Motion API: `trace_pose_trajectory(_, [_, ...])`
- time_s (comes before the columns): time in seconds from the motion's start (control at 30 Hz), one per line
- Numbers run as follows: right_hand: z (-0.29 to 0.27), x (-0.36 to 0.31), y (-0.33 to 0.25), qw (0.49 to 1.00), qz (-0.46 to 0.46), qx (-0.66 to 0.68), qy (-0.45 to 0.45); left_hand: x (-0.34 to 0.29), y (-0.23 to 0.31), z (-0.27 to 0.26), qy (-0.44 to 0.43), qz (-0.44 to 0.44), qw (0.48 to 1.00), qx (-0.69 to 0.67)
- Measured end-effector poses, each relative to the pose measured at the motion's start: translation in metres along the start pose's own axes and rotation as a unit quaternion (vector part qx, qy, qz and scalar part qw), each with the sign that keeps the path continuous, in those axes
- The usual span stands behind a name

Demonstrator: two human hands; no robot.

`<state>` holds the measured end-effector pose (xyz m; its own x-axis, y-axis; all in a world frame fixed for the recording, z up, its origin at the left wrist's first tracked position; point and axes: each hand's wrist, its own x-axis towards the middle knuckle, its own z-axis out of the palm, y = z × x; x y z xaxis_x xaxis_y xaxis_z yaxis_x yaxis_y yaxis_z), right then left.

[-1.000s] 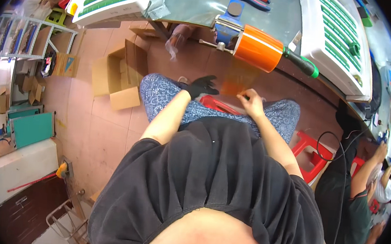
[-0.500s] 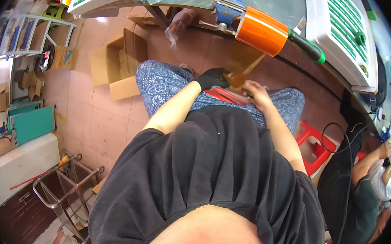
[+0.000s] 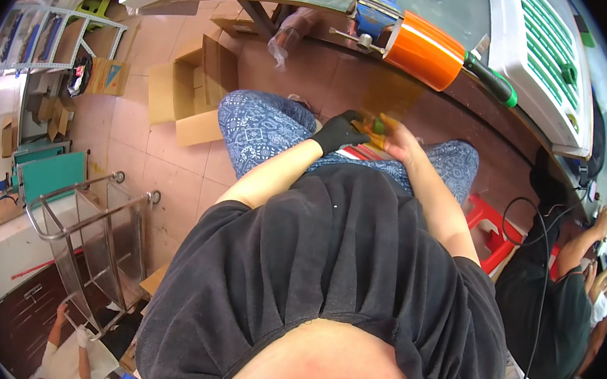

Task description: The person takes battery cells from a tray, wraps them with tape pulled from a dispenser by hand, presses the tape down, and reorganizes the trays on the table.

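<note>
My left hand, in a black glove, is in front of my lap with its fingers curled in. What it grips is too small to make out. Close beside it, my bare right hand has its fingers bent around a small dark green piece. Those fingers look yellow, as if seen through amber film. A sheet of see-through amber film hangs under an orange roll. The roll is mounted at a blue vise on the bench edge, with a black and green handle sticking out of it.
White trays with green slats stand on the bench. An open cardboard box lies on the floor at left. A metal cart is at lower left, with a person's arms at it. Another person sits at right, near a red stool.
My right hand has moved up and its fingers have come round the green piece near my gloved hand. At lower left the cart has shifted, and a person has come into view.
</note>
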<state>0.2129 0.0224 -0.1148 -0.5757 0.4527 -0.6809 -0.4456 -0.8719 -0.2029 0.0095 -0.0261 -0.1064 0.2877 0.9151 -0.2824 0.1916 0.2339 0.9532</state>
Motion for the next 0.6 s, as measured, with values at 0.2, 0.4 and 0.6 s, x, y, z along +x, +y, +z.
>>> trace_pose_trajectory(0.2, [0.008,0.001,0.005,0.999,0.047,-0.024,-0.004,0.003,-0.009,0.0,0.006,0.025,0.999,0.025])
trace_pose_trajectory(0.4, [0.011,0.001,0.008,0.998,0.065,-0.017,0.005,0.005,-0.014,-0.001,-0.025,0.021,0.999,0.01])
trace_pose_trajectory(0.6, [0.01,-0.004,0.009,0.994,0.103,-0.013,-0.017,0.004,-0.012,-0.002,-0.028,0.029,0.999,0.011])
